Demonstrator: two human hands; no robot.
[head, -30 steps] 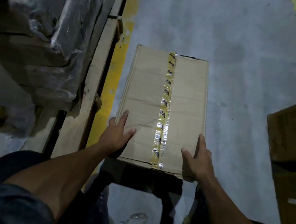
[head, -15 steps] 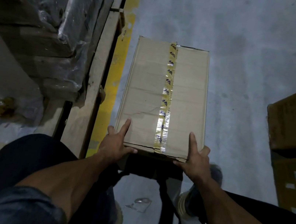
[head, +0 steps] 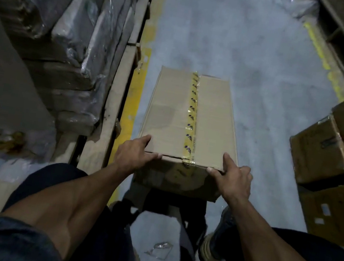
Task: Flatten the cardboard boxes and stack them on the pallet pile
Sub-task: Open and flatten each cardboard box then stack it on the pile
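A closed brown cardboard box (head: 168, 118) stands on the grey floor in front of me, its top seam sealed lengthwise with yellow printed tape (head: 192, 111). My left hand (head: 133, 155) grips the near left corner of the top, fingers over the left edge and thumb along the near edge. My right hand (head: 235, 181) holds the near right corner, with the index finger lying on top, the thumb on the near edge and the other fingers curled down the side. The box's near face shows below my hands.
A wooden pallet (head: 113, 98) loaded with plastic-wrapped goods (head: 80, 36) runs along the left, beside a yellow floor line (head: 134, 101). Stacked cardboard boxes (head: 319, 158) stand at the right. A scrap of clear plastic (head: 159, 250) lies between my feet.
Both hands slid back from the top panel to its near corners. The box now sits farther from me, and its near face has come into view.
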